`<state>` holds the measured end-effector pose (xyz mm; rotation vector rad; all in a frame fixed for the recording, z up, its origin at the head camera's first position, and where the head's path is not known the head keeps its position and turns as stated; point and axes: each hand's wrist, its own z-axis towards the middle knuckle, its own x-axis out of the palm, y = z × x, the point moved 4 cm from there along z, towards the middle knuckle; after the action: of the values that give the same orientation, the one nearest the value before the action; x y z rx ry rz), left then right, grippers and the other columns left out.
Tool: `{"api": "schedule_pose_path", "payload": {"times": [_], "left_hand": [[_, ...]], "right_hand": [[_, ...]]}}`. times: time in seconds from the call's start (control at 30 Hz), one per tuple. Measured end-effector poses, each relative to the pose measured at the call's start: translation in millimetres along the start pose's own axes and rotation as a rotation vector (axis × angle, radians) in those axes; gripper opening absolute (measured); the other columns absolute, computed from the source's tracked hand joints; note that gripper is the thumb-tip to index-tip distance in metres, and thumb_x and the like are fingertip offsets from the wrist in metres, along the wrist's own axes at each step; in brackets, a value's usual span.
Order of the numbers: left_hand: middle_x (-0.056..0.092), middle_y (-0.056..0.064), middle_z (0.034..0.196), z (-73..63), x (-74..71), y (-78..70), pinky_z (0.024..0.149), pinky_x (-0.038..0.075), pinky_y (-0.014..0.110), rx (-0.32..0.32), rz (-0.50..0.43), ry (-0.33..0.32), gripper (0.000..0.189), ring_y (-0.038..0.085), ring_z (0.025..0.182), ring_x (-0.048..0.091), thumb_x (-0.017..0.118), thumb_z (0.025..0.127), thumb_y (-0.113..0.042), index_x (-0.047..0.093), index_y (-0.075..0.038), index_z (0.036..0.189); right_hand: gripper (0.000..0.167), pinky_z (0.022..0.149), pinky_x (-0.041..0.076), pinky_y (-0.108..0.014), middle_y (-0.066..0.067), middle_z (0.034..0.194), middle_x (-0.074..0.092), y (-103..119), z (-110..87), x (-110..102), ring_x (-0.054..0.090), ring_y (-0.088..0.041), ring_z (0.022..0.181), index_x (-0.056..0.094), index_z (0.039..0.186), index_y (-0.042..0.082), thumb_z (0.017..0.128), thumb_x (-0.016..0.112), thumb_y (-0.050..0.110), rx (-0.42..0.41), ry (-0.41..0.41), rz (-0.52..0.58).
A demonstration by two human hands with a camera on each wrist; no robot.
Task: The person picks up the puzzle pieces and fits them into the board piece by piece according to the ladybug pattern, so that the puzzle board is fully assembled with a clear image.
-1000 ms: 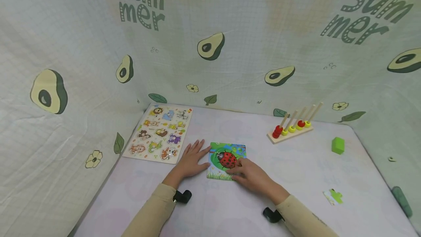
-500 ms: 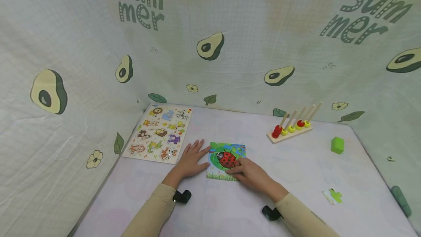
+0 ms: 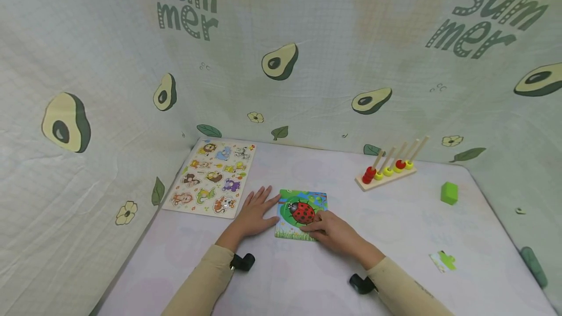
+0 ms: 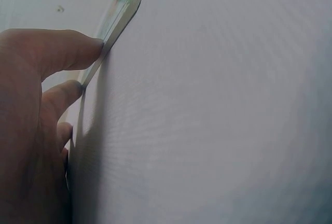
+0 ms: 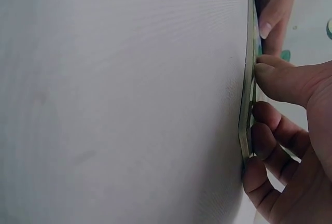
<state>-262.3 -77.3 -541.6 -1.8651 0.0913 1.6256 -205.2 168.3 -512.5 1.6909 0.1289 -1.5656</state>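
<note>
A square ladybug jigsaw puzzle (image 3: 290, 230) lies flat on the table between the hands. My left hand (image 3: 254, 213) rests at its left side with fingers spread, and the thumb and a fingertip touch the board's edge (image 4: 119, 27) in the left wrist view. Over the puzzle's lower right part, my right hand (image 3: 335, 233) has its fingers curled and pinches a puzzle piece, mostly hidden under the hand. The right wrist view shows the thumb and bent fingers (image 5: 264, 141) along the board's edge, with a thin gap above its base. A loose green-and-white jigsaw piece (image 3: 443, 261) lies far to the right.
A wooden animal peg puzzle (image 3: 234, 211) lies at the left. Behind on the right stands a wooden rack (image 3: 386, 179) of pegs with red and yellow beads. A green block (image 3: 449, 193) sits near the table's right side. Printed cloth (image 3: 316, 28) hangs around the table.
The right hand's fingers have shifted slightly at the puzzle's lower right, and more of its bottom edge shows. The left hand stays in place.
</note>
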Motion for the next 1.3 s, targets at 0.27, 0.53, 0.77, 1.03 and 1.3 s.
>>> {"api": "schedule_pose_path", "payload": {"times": [0.27,0.53,0.77,1.03,1.3], "left_hand": [[0.020,0.010,0.169,0.2,-0.6,0.4,0.125,0.003,0.054,0.004,-0.002,-0.001,0.068,0.030,0.157,0.010,0.057,0.098,-0.049,0.039,-0.023,0.158],[0.020,0.009,0.169,0.3,-1.2,0.0,0.125,0.002,0.054,0.002,-0.009,-0.003,0.068,0.030,0.157,0.010,0.058,0.098,-0.048,0.040,-0.024,0.158],[0.020,0.008,0.169,-0.2,-0.5,0.4,0.125,0.002,0.054,-0.001,-0.001,0.000,0.068,0.030,0.157,0.010,0.057,0.098,-0.049,0.039,-0.024,0.159],[0.019,0.009,0.169,-0.4,0.2,-0.6,0.125,0.002,0.054,-0.002,0.000,0.004,0.069,0.029,0.157,0.010,0.057,0.097,-0.049,0.039,-0.024,0.159],[0.019,0.009,0.169,-1.1,-1.0,-1.6,0.125,0.003,0.054,0.000,0.000,0.004,0.068,0.030,0.157,0.010,0.057,0.098,-0.049,0.039,-0.024,0.159]], "right_hand": [[0.028,0.074,0.045,-0.027,0.008,0.099,0.058,-1,-2.7,-1,0.047,-0.008,0.088,0.077,0.122,0.026,0.096,0.071,0.018,-0.020,0.011,0.010],[0.027,0.075,0.046,-0.027,0.008,0.101,0.058,-1,-4.9,-2,0.047,-0.008,0.091,0.076,0.123,0.026,0.098,0.069,0.018,-0.011,0.021,0.019],[0.027,0.076,0.046,-0.027,0.008,0.100,0.059,0,-5.7,-2,0.047,-0.008,0.091,0.077,0.122,0.025,0.098,0.069,0.018,-0.029,0.018,0.019],[0.028,0.076,0.047,-0.028,0.013,0.100,0.056,-9,-14.0,-7,0.050,-0.007,0.092,0.076,0.124,0.026,0.100,0.066,0.015,0.050,-0.019,0.093],[0.030,0.077,0.050,-0.030,0.013,0.100,0.057,-28,-34.7,-27,0.050,-0.006,0.090,0.072,0.127,0.018,0.098,0.066,0.011,0.149,-0.070,0.064]]}}
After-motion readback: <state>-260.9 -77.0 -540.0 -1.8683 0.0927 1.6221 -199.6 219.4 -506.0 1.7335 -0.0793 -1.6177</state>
